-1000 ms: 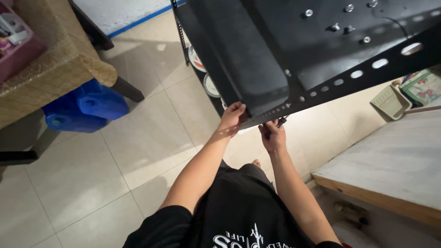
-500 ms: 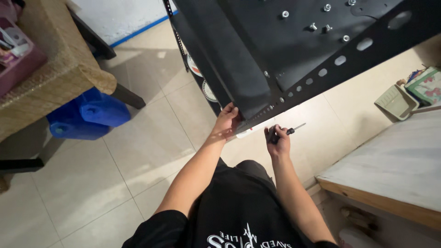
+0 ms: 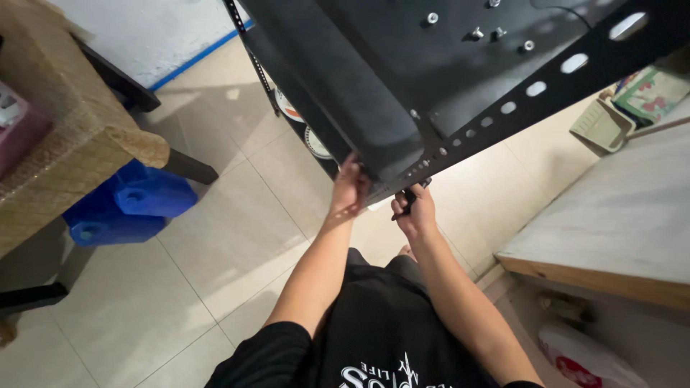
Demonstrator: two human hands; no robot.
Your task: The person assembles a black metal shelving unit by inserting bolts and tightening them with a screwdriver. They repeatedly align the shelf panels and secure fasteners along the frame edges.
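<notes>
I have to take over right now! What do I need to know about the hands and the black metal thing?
Left hand: gripping the lower corner of the black metal frame, steadying it.
Right hand: closed on a small dark-handled tool, right under the frame's perforated rail.
Done: several bolts already sit in the panel.
Left: the spot by the tool is hidden, so check that fastening yourself.
</notes>
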